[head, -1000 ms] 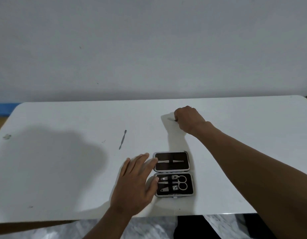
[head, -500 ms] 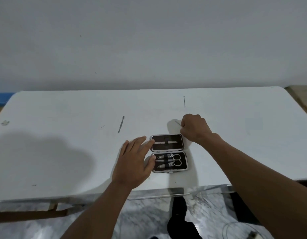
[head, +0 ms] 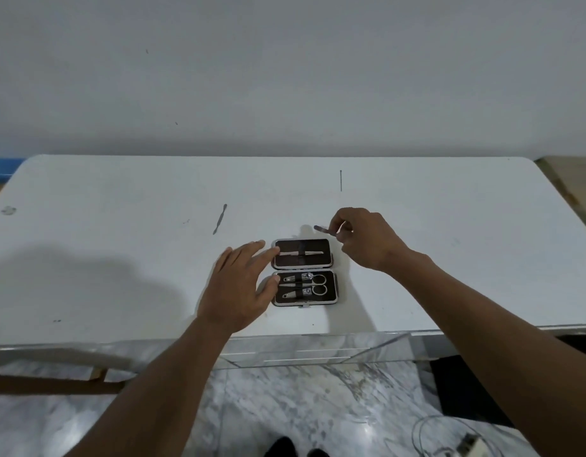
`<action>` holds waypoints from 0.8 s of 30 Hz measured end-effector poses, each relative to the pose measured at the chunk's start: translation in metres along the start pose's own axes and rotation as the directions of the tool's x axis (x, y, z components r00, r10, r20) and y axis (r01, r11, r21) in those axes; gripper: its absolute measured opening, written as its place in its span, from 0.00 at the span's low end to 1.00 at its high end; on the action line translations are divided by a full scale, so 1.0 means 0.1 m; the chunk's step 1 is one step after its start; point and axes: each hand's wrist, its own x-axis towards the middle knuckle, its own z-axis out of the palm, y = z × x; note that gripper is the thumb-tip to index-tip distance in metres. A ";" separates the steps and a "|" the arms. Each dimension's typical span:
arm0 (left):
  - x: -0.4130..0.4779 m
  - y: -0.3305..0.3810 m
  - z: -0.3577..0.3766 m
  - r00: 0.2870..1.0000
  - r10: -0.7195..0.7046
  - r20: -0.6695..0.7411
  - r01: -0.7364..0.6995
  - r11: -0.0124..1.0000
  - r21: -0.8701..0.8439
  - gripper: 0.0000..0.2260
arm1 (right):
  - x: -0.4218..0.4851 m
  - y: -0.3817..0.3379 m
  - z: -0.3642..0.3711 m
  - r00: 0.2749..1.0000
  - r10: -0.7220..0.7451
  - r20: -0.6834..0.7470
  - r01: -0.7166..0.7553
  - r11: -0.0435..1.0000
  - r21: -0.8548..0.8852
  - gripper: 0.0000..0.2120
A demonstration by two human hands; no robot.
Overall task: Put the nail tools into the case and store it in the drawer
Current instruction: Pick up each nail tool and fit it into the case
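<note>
Packing step. Open case (head: pixel 318 245) sits centre frame on the worktop (head: pixel 120 225), with nail clippers (head: pixel 298 277) and scissors (head: pixel 319 290) strapped in its lower half. Left hand (head: pixel 242 288) lies flat, fingers straight, touching the case's left edge. Right hand (head: pixel 367 240) pinches what looks like a nail file (head: pixel 324 229) just above the upper half. Next: slide it under a strap. Cuticle pusher (head: pixel 220 219) and thin probe (head: pixel 341 180) lie loose, upper centre.

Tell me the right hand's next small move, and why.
Probably lower the thin tool pinched in the right hand into the far half of the open case: it hovers just beyond that half, and the left hand steadies the case.
</note>
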 end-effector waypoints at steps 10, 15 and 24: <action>0.00 0.00 0.02 1.000 0.007 -0.017 -0.007 1.000 -0.010 0.24 | -0.29 0.18 0.26 0.998 -0.062 -0.017 0.061 0.998 -0.011 0.08; 0.01 -0.04 0.06 1.000 0.016 -0.023 -0.017 1.000 -0.009 0.23 | -0.26 0.22 0.36 0.993 -0.114 -0.020 0.111 0.985 -0.133 0.09; 0.00 -0.03 0.05 0.999 0.015 -0.035 -0.015 1.000 -0.011 0.23 | -0.22 0.26 0.32 0.977 -0.198 0.072 0.211 0.930 -0.301 0.15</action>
